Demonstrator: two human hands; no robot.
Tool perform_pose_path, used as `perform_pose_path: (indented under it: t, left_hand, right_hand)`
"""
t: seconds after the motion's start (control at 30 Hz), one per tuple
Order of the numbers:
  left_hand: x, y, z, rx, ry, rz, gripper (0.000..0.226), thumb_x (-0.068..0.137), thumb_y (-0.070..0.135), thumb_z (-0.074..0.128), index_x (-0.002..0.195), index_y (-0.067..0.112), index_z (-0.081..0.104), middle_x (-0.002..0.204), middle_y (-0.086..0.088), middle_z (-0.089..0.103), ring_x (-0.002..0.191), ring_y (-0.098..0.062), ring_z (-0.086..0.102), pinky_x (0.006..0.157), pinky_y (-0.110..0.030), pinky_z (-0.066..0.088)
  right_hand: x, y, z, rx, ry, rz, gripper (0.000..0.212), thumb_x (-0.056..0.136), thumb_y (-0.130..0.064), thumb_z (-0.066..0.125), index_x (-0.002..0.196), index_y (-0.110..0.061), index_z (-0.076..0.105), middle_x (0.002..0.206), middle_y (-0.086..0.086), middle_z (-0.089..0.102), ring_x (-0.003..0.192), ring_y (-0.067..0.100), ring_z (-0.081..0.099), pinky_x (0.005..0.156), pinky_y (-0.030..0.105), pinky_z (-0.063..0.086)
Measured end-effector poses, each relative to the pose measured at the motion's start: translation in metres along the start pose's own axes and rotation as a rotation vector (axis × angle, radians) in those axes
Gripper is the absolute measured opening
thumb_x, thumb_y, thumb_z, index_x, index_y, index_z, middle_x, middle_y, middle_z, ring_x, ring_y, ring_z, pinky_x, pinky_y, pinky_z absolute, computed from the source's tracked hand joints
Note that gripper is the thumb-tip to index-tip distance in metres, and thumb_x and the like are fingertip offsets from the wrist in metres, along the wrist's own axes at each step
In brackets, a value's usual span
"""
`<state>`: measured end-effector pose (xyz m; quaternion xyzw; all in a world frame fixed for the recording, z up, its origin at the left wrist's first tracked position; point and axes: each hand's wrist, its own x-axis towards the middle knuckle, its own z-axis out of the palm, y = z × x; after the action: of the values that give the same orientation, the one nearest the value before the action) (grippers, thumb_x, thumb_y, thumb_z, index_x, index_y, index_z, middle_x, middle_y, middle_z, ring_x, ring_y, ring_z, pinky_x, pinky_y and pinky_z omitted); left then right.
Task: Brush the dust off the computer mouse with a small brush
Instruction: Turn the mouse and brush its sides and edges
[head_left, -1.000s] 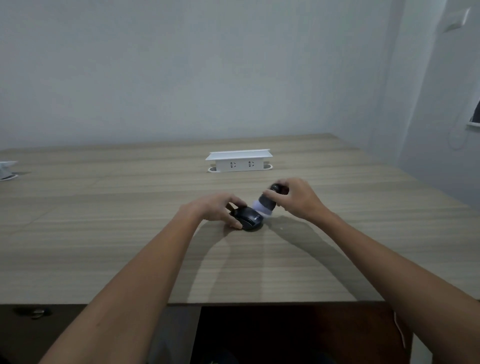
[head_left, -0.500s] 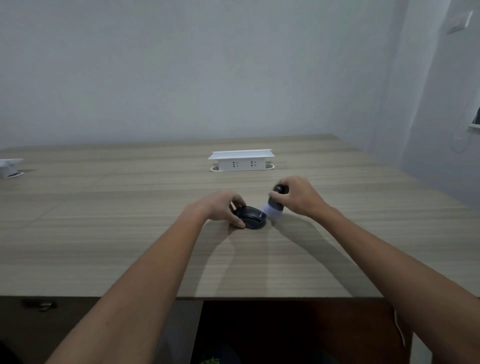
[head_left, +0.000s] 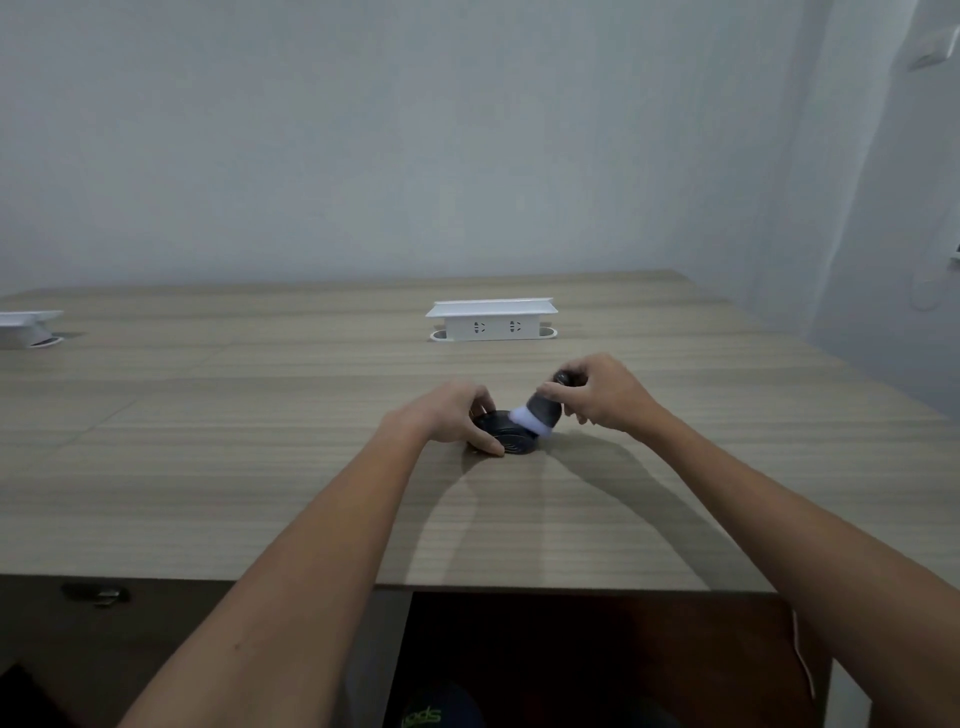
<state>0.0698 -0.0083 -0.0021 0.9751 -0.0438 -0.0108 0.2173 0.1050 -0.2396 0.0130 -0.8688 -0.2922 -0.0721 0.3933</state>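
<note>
A black computer mouse (head_left: 511, 440) lies on the wooden table (head_left: 260, 467), a little past its middle. My left hand (head_left: 451, 415) grips the mouse from its left side, thumb at the near edge and fingers over the far edge. My right hand (head_left: 597, 394) holds a small dark brush (head_left: 543, 413) with a white bristle tip. The brush is tilted down to the left, and its bristles rest on the top right of the mouse. Part of the brush handle is hidden in my fingers.
A white socket box (head_left: 492, 319) stands on the table behind my hands. Another white socket box (head_left: 26, 327) sits at the far left edge. The table's front edge (head_left: 571, 590) runs below my forearms, with a dark gap under it.
The brush has swung back from the right of the mouse onto its top right. My left hand stays on the mouse.
</note>
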Motion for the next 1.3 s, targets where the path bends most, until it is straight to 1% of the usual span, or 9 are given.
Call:
perform_pose_path:
  t: [0.13,0.23,0.4,0.57,0.7,0.8,0.97,1.1,1.3]
  left_hand:
    - [-0.001,-0.001,0.003,-0.031,0.005,-0.014,0.067,0.063,0.042,0.092,0.118,0.014,0.064,0.113,-0.003,0.069,0.102,-0.021,0.065,0.090,-0.037,0.055]
    - [0.000,-0.003,0.005,-0.032,0.022,-0.018,0.069,0.063,0.042,0.092,0.118,0.013,0.063,0.109,-0.003,0.068,0.100,-0.023,0.064,0.087,-0.036,0.054]
    - [-0.001,-0.004,0.005,-0.027,0.024,-0.035,0.071,0.062,0.048,0.091,0.118,0.016,0.063,0.099,0.002,0.062,0.092,-0.019,0.059,0.075,-0.031,0.047]
    - [-0.003,-0.001,0.004,0.008,0.012,-0.050,0.071,0.063,0.054,0.088,0.121,0.019,0.063,0.085,0.013,0.052,0.084,-0.014,0.053,0.065,-0.028,0.039]
    - [-0.004,-0.002,0.007,0.010,0.007,-0.062,0.074,0.064,0.060,0.084,0.123,0.020,0.064,0.093,0.009,0.053,0.091,-0.017,0.054,0.073,-0.030,0.042]
    - [-0.005,-0.003,0.008,0.022,0.013,-0.067,0.074,0.065,0.062,0.083,0.123,0.020,0.064,0.093,0.008,0.055,0.093,-0.018,0.055,0.077,-0.030,0.043]
    - [-0.006,-0.002,0.008,0.013,0.023,-0.056,0.074,0.065,0.061,0.083,0.122,0.017,0.065,0.086,0.011,0.055,0.091,-0.018,0.056,0.073,-0.029,0.042]
    - [-0.007,-0.002,0.007,0.010,0.031,-0.051,0.074,0.064,0.062,0.083,0.121,0.018,0.066,0.088,0.009,0.058,0.089,-0.017,0.057,0.070,-0.029,0.042]
    - [-0.011,-0.004,0.006,-0.012,0.038,-0.041,0.070,0.067,0.067,0.078,0.119,0.022,0.066,0.084,0.012,0.058,0.079,-0.009,0.057,0.065,-0.027,0.041]
  right_hand:
    - [0.001,-0.001,0.001,-0.092,0.163,-0.029,0.025,0.087,-0.024,0.069,0.083,0.001,0.074,0.070,0.014,0.071,0.060,0.016,0.060,0.059,0.034,0.050]
    - [-0.003,-0.005,0.003,0.068,0.027,0.017,0.026,0.088,-0.029,0.070,0.081,-0.004,0.075,0.058,0.005,0.066,0.044,0.010,0.054,0.043,0.021,0.042]
    - [-0.001,0.002,0.000,-0.033,0.155,0.060,0.025,0.087,-0.024,0.070,0.081,-0.001,0.074,0.066,0.010,0.071,0.048,0.011,0.056,0.048,0.024,0.045]
    - [-0.005,0.000,0.004,0.076,0.001,0.082,0.025,0.086,-0.025,0.071,0.081,-0.001,0.074,0.059,0.004,0.065,0.040,0.008,0.054,0.043,0.022,0.043]
    - [-0.004,0.004,0.005,0.024,0.188,0.068,0.016,0.087,-0.024,0.070,0.083,-0.010,0.076,0.065,0.003,0.069,0.042,0.008,0.057,0.046,0.019,0.045]
    - [-0.003,0.002,0.009,0.200,0.089,0.096,0.021,0.086,-0.027,0.071,0.083,-0.006,0.075,0.059,0.002,0.066,0.044,0.010,0.057,0.041,0.019,0.043]
    - [0.005,-0.001,0.013,-0.086,0.192,0.072,0.017,0.083,-0.018,0.069,0.078,-0.003,0.075,0.068,0.011,0.070,0.060,0.015,0.058,0.059,0.025,0.044]
    - [0.010,-0.015,0.017,0.003,0.073,-0.002,0.023,0.084,-0.025,0.071,0.075,-0.003,0.073,0.060,0.006,0.068,0.042,0.002,0.053,0.045,0.014,0.041]
    - [0.005,-0.012,0.012,-0.138,0.196,-0.092,0.016,0.083,-0.019,0.067,0.072,-0.010,0.074,0.060,-0.008,0.063,0.059,0.007,0.055,0.053,0.011,0.039]
